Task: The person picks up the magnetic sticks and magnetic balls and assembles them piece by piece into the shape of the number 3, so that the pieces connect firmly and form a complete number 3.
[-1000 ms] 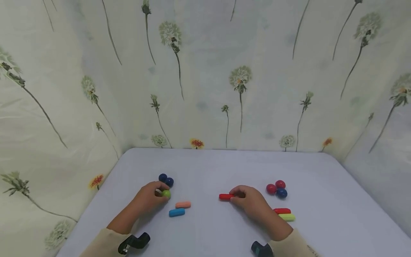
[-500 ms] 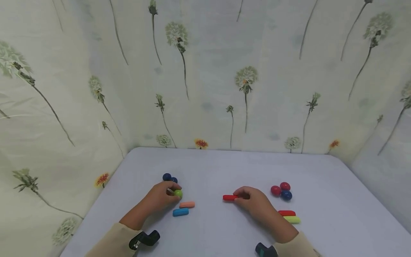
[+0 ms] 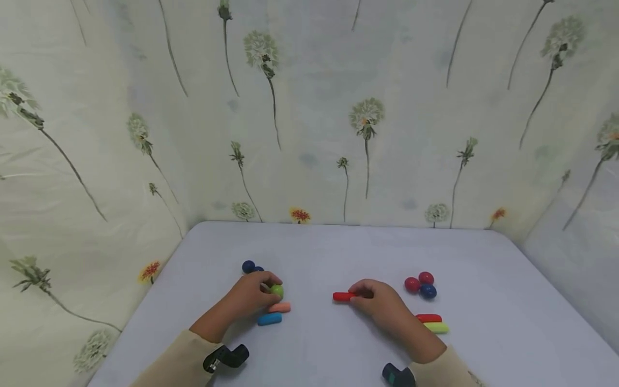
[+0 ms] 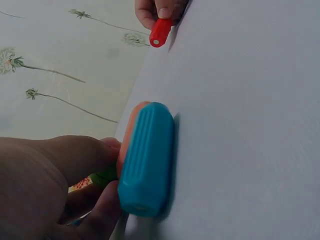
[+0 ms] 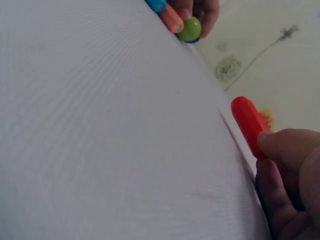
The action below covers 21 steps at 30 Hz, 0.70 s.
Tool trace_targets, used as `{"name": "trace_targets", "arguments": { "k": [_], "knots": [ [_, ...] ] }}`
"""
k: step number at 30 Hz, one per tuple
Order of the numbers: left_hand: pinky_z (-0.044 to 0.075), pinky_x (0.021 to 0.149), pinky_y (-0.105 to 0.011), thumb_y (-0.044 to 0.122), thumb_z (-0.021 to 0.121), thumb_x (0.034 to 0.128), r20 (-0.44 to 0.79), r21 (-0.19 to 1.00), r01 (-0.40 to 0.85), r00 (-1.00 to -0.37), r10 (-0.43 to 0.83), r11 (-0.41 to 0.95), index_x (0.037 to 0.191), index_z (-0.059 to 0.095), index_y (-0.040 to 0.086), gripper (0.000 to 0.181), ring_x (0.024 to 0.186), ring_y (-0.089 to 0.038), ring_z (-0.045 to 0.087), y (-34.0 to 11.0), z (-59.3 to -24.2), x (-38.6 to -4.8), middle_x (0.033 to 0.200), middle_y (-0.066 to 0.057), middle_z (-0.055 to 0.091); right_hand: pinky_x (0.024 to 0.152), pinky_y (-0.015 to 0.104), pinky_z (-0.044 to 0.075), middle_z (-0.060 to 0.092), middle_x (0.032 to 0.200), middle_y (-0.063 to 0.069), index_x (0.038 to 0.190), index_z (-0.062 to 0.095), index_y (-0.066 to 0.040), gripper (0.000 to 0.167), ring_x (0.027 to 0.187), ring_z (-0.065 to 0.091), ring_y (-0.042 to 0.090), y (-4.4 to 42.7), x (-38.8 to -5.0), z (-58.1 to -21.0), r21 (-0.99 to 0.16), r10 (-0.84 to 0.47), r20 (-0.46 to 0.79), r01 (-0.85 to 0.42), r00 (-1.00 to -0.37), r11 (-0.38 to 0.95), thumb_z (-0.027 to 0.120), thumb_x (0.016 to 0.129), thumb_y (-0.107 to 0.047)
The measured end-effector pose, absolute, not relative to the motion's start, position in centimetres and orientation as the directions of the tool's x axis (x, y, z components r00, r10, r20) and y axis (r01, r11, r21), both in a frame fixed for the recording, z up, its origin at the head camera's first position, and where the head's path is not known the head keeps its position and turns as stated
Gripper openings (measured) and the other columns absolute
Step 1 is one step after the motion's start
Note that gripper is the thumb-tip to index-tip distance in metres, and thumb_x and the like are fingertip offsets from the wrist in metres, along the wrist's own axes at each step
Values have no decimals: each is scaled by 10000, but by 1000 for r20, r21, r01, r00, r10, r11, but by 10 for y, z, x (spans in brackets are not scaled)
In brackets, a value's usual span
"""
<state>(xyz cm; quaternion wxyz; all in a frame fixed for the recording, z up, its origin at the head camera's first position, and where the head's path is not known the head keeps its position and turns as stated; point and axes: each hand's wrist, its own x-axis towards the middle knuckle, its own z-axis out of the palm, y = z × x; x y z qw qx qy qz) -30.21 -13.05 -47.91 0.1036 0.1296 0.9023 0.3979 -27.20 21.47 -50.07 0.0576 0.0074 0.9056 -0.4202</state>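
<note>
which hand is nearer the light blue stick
Left. The left hand is just beyond the light blue stick; the right hand, holding a red stick, is off to its right.

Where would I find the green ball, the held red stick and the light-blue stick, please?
Green ball [image 5: 189,30], right wrist view, exposed surface.
Held red stick [image 5: 247,123], right wrist view, exposed side.
Light-blue stick [image 4: 147,162], left wrist view, grooved side.

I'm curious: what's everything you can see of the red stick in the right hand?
The short, bright red stick has flattened sides and a small pale dot on its tip; it looks smooth, perhaps plastic. The right hand pinches one end; the other points to the person's left. It is near the middle of the white table; whether they touch is unclear.
</note>
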Motion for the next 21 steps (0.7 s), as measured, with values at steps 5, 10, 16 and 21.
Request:
{"name": "trace_targets", "arguments": {
  "k": [5,10,16,21],
  "knots": [
    [571,810,-364,241,808,922,-68,747,183,-935,347,640,1201,727,189,295,1021,-185,656,-122,-483,-306,1132,13,693,977,457,555,701,1101,-70,1119,746,-301,219,1066,611,176,214,-274,-501,-752,-37,-108,57,-993,657,816,913,-286],
    [559,835,-387,267,812,920,-66,747,195,-930,362,635,1216,723,197,316,1020,-175,652,-110,-484,-309,1139,14,686,971,443,563,703,1092,-70,1120,749,-296,220,1056,614,172,218,-274,-503,-751,-29,-111,64,-993,657,818,914,-268],
    [566,850,-381,237,808,922,-82,749,194,-922,379,634,1212,725,194,305,1036,-179,652,-97,-479,-308,1164,8,686,960,435,561,702,1084,-63,1118,751,-286,211,1045,611,175,218,-272,-501,-764,-44,-111,57,-993,643,813,918,-256],
    [573,744,-331,235,809,925,-93,751,193,-916,391,631,1186,723,219,275,991,-164,652,-86,-480,-310,1144,28,688,965,434,562,704,1083,-68,1114,750,-289,199,1039,613,170,216,-271,-500,-763,-58,-110,47,-992,645,806,927,-252]
  ]
}}
